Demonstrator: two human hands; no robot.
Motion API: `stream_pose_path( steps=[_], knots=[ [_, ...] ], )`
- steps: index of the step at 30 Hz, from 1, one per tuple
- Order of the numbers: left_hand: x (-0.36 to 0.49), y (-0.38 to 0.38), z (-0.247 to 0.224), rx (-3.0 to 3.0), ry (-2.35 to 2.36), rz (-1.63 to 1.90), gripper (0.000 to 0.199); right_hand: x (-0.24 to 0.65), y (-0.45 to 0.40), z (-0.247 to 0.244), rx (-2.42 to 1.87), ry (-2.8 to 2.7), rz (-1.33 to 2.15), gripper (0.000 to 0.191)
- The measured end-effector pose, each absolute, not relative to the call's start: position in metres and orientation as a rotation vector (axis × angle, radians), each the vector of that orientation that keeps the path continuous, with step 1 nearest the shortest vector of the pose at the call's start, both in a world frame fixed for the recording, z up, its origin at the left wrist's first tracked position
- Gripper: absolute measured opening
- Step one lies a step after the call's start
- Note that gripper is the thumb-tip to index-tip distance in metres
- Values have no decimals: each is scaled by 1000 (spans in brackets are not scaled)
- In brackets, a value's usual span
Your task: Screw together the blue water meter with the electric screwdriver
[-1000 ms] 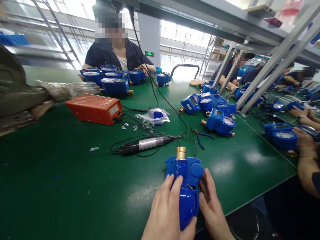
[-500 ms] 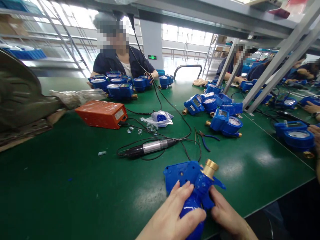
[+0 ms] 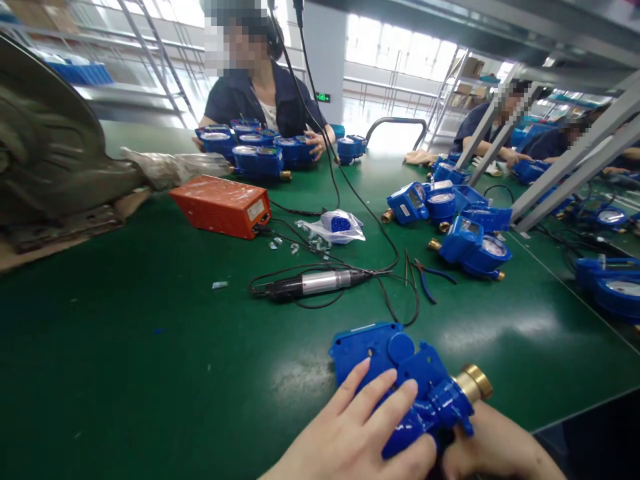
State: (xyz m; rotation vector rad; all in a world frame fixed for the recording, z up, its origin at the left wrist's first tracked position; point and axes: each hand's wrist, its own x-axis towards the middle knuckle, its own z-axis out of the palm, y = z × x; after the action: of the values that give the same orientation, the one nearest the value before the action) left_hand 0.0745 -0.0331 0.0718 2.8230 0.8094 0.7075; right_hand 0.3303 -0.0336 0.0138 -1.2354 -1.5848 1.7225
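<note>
A: Where do we have the blue meter point(image 3: 425, 410)?
B: At the near edge of the green table point(image 3: 150, 400), between our hands, its brass end point(image 3: 475, 383) pointing right. We cannot tell whether it rests on the surface.
A: And our grip?
B: Our left hand point(image 3: 370, 427) has its fingers fanned over the casing and its thumb on the near side, pinching the body between them. Our right hand point(image 3: 495, 437) is tucked beneath the brass end; its fingers are hidden, so we cannot tell how its grip stands.
A: What containers do we see?
B: A clear plastic bag point(image 3: 356, 232), open-looking and slumped, with a heap of small dark-blue pieces point(image 3: 341, 223) in it. Clear scraps point(image 3: 295, 248) lie just beside it.
A: Anything more?
B: Crumpled plastic point(image 3: 173, 168) behind the orange box point(image 3: 220, 205); we cannot make out whether it wraps anything. Nearer us lie a black-and-silver driver point(image 3: 325, 282) and blue-handled pliers point(image 3: 429, 283), with more meters point(image 3: 463, 240) grouped beyond the pliers.
</note>
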Motion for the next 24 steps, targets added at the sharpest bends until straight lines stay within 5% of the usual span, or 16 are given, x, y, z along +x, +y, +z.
stream_pose_path(
  steps=[2, 7, 13, 16, 24],
  knots=[
    [64, -39, 60, 2785, 899, 774, 38, 363, -31, 18, -1394, -1649, 1551, 57],
    [49, -38, 49, 2605, 838, 825, 41, 420, -13, 61, -1771, -1431, 899, 34],
    [62, -32, 54, 2401, 780, 823, 43, 293, 63, 133, -1166, -2156, 827, 21],
    [64, -32, 52, 2351, 764, 832, 45, 214, 109, 118, -899, -2640, 498, 27],
    [55, -31, 42, 2236, 628, 964, 34, 134, 174, 52, -931, -2897, 353, 47]
  ],
)
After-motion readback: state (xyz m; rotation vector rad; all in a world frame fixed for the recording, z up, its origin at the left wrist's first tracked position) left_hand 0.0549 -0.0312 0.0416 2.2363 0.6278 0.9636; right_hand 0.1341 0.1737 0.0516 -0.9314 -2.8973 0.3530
